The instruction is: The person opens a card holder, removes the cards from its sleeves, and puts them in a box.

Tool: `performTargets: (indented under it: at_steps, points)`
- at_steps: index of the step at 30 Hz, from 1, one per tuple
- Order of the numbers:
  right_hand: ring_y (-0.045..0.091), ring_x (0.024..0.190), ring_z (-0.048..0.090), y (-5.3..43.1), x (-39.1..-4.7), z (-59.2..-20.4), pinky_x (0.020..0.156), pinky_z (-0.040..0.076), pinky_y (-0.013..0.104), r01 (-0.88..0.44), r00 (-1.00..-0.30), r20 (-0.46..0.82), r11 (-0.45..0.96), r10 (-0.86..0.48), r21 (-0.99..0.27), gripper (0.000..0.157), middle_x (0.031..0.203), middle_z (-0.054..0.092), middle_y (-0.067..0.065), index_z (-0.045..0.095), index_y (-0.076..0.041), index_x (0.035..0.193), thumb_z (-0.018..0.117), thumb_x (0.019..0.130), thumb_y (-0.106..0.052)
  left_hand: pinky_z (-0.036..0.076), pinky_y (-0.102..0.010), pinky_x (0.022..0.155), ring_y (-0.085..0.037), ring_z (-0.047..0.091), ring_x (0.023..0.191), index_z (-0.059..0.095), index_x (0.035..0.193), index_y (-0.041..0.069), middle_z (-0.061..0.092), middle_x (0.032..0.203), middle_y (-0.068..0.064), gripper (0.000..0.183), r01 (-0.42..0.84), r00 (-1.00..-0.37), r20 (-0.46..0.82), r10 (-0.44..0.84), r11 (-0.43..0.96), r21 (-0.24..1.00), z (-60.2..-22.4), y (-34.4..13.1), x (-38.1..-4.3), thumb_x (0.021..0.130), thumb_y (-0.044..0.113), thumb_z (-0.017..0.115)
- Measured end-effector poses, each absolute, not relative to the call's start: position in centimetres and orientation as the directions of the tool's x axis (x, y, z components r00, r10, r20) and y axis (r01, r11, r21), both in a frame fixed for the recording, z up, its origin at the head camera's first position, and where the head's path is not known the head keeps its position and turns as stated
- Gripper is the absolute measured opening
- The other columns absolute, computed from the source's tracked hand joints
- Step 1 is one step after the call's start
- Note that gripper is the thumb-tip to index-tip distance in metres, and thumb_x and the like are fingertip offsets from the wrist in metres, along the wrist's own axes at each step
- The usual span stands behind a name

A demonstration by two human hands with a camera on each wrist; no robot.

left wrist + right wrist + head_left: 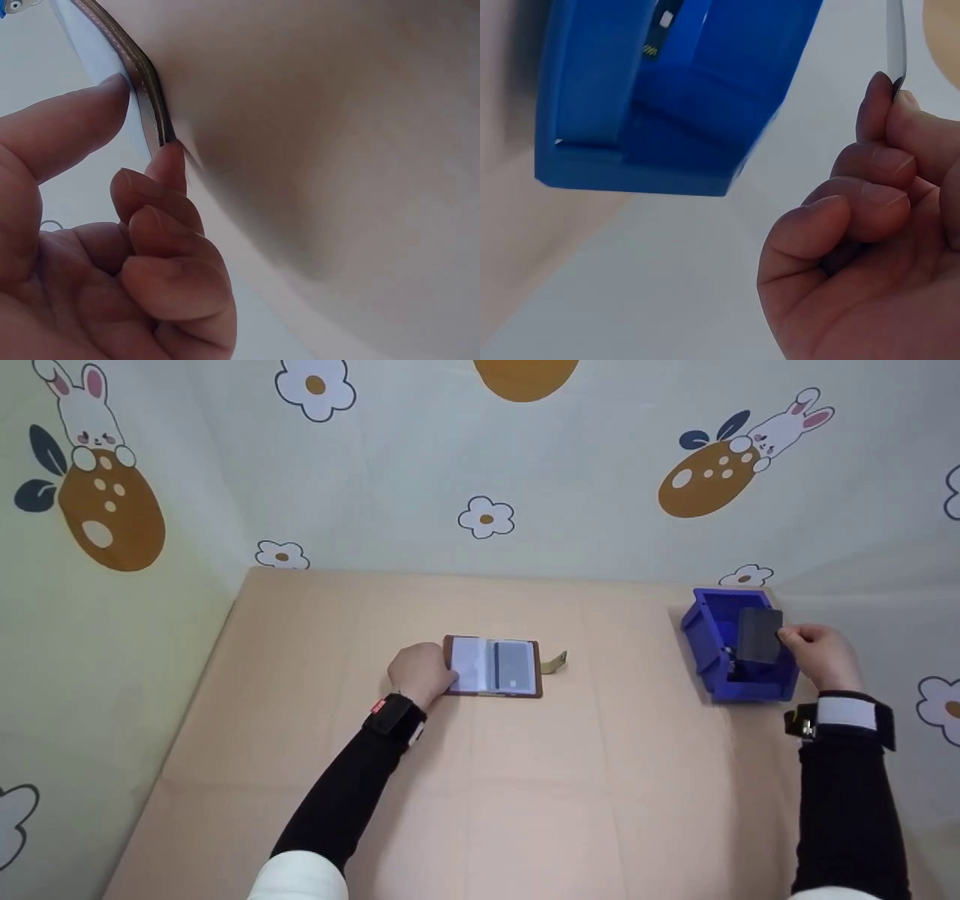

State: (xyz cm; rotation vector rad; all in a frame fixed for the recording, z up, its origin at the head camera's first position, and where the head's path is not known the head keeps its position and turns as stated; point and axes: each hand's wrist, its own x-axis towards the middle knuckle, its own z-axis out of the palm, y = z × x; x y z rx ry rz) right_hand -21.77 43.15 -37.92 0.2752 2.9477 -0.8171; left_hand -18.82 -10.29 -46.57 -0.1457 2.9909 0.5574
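Note:
An open card holder (pixel 469 666) with a brown cover and clear sleeves lies on the table, a card (pixel 514 666) showing in its right-hand sleeve. My left hand (pixel 421 671) pinches the left edge of its cover between thumb and forefinger, as the left wrist view also shows. Over at the right, my right hand (pixel 827 656) pinches a dark grey card (pixel 759 636) by its right edge, above the blue bin (pixel 754 691). From the right wrist, that card is seen almost edge-on, apart from the bin's wall.
A strap with a snap (pixel 555 663) sticks out from the holder's right side. Inside the bin lies a dark card with small print (pixel 660 34). Patterned cloth (pixel 390 465) rises behind the table (pixel 525 765) and along its sides.

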Motion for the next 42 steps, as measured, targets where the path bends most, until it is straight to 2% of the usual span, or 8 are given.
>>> performTargets:
  at_steps: [5,9,12,16,26,31,35,42]
  points:
    - [0.03,0.075,0.044,43.2,-22.0,-38.3,0.065,0.035,0.041,0.206,-0.978,-0.116,0.851,0.171,-0.483,0.048,0.084,0.052,0.015,0.055,0.01,0.111,0.036,0.107,-0.034,0.05,-0.04,0.058,-0.023,0.063,0.07,0.065,0.07,0.008,0.066,0.076,-0.006,0.028,-0.11,-0.99,-0.118,-0.073,0.932,0.346,-46.7,-10.3,-18.8,0.082,0.029,0.078]
    - [0.037,0.085,0.049,43.1,-22.1,-38.7,0.07,0.039,0.045,0.222,-0.975,-0.115,0.863,0.19,-0.454,0.052,0.104,0.056,0.03,0.054,0.013,0.124,0.036,0.108,-0.033,0.05,-0.04,0.059,-0.023,0.062,0.07,0.065,0.071,0.008,0.066,0.076,-0.006,0.029,-0.113,-0.99,-0.121,-0.075,0.931,0.346,-46.7,-10.3,-18.8,0.083,0.031,0.078]
    - [0.047,0.097,0.053,43.0,-22.3,-39.0,0.079,0.043,0.054,0.215,-0.976,-0.094,0.889,0.194,-0.404,0.051,0.118,0.055,0.036,0.052,0.013,0.129,0.038,0.108,-0.031,0.05,-0.04,0.059,-0.023,0.062,0.069,0.065,0.07,0.008,0.065,0.075,-0.006,0.029,-0.11,-0.99,-0.119,-0.073,0.931,0.349,-46.7,-10.3,-18.8,0.083,0.031,0.078]
    - [0.051,0.11,0.052,42.8,-22.6,-39.2,0.091,0.041,0.06,0.217,-0.976,-0.063,0.903,0.209,-0.371,0.051,0.125,0.054,0.036,0.051,0.013,0.131,0.039,0.107,-0.03,0.049,-0.039,0.058,-0.022,0.06,0.068,0.064,0.07,0.008,0.064,0.073,-0.005,0.03,-0.106,-0.99,-0.123,-0.067,0.93,0.353,-46.7,-10.3,-18.8,0.083,0.03,0.078]
    - [0.052,0.119,0.048,41.3,-23.0,-39.2,0.099,0.036,0.062,0.172,-0.983,-0.008,0.901,0.184,-0.398,0.049,0.13,0.052,0.035,0.054,0.012,0.131,0.043,0.106,-0.03,0.05,-0.04,0.06,-0.023,0.062,0.071,0.067,0.077,0.006,0.067,0.078,-0.007,0.029,-0.118,-0.988,-0.134,-0.074,0.924,0.364,-46.7,-10.4,-18.8,0.082,0.032,0.079]
    - [0.051,0.117,0.051,39.3,-22.9,-38.9,0.097,0.037,0.062,0.1,-0.991,0.036,0.905,0.126,-0.413,0.05,0.127,0.055,0.034,0.054,0.011,0.132,0.046,0.105,-0.031,0.048,-0.039,0.056,-0.022,0.058,0.066,0.064,0.069,0.007,0.063,0.072,-0.005,0.028,-0.106,-0.991,-0.115,-0.067,0.92,0.378,-46.8,-10.6,-18.8,0.081,0.028,0.078]
    - [0.045,0.108,0.057,37.0,-22.6,-38.6,0.091,0.041,0.059,0.028,-0.997,0.053,0.908,0.055,-0.418,0.048,0.124,0.059,0.031,0.056,0.009,0.131,0.049,0.105,-0.03,0.047,-0.038,0.054,-0.02,0.055,0.064,0.058,0.062,0.01,0.059,0.067,-0.002,0.03,-0.099,-0.992,-0.111,-0.06,0.915,0.392,-46.8,-10.7,-18.9,0.08,0.025,0.077]
    - [0.032,0.087,0.061,32.5,-22.1,-38.5,0.075,0.046,0.048,-0.115,-0.985,0.163,0.907,-0.051,-0.406,0.036,0.113,0.067,0.024,0.065,0.004,0.123,0.058,0.101,-0.023,0.048,-0.039,0.058,-0.022,0.058,0.066,0.06,0.065,0.01,0.061,0.069,-0.003,0.03,-0.108,-0.991,-0.118,-0.066,0.914,0.392,-46.9,-10.6,-18.9,0.08,0.028,0.078]
